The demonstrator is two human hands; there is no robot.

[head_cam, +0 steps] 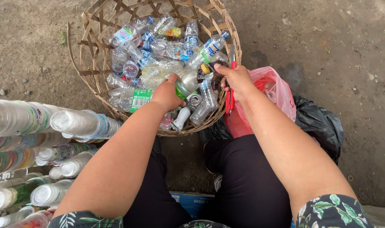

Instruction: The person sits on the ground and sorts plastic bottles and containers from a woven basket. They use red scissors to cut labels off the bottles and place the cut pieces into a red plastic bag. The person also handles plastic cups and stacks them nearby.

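Bottle (186, 84), clear plastic with a green lower end, sits in the left hand (167, 95) just above the heap in the woven basket (87, 63). The left fingers are wrapped around its body, closed on it, with the bottle lying tilted rather than upright. It looks empty, so it should be very light, and the thin wall will likely dent under a firm squeeze; a hold around the middle of the body, or at the stiffer neck, seems safest. The smooth plastic may be a little slippery if wet, though no moisture can be made out.

The right hand (237, 80) is just beside it, its fingers closed on a red-handled cutter (231, 90) that points down along the basket's rim; the blade itself cannot be seen. The two hands are near each other but not touching.

The basket is filled with crushed and whole clear bottles, some with blue labels, and a small metal can (194, 99) lies close under the held bottle. A red plastic bag (277, 90) rests against the basket's right side, with a black bag (321, 124) behind it on the dirt ground. To the person's left lie stacks of nested clear plastic cups (80, 123).
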